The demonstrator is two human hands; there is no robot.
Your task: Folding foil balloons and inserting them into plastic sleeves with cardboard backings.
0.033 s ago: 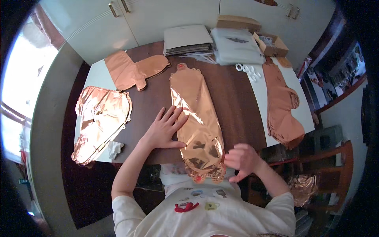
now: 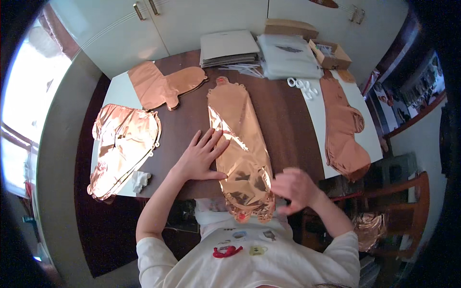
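A long, flat copper-coloured foil balloon (image 2: 240, 110) lies down the middle of the brown table, its crinkled near end reaching over the front edge. My left hand (image 2: 201, 156) is open, with fingers spread; its fingertips and thumb rest on the balloon's left side. At the right edge of the near end is my right hand (image 2: 295, 189), fingers bent and thumb apart. Motion smears its fingertips, so I cannot tell whether they pinch the foil.
More flat copper foil balloons lie at the far left (image 2: 168, 86), near left (image 2: 127, 139) and right (image 2: 343, 134). At the back are stacked cards (image 2: 229, 45), clear plastic bags (image 2: 288, 55) and a small open box (image 2: 336, 57). White rings (image 2: 305, 87) lie beside them. A chair (image 2: 418, 206) stands at right.
My right hand has shifted slightly upward along the balloon's right edge. My left hand and the balloon look unmoved.
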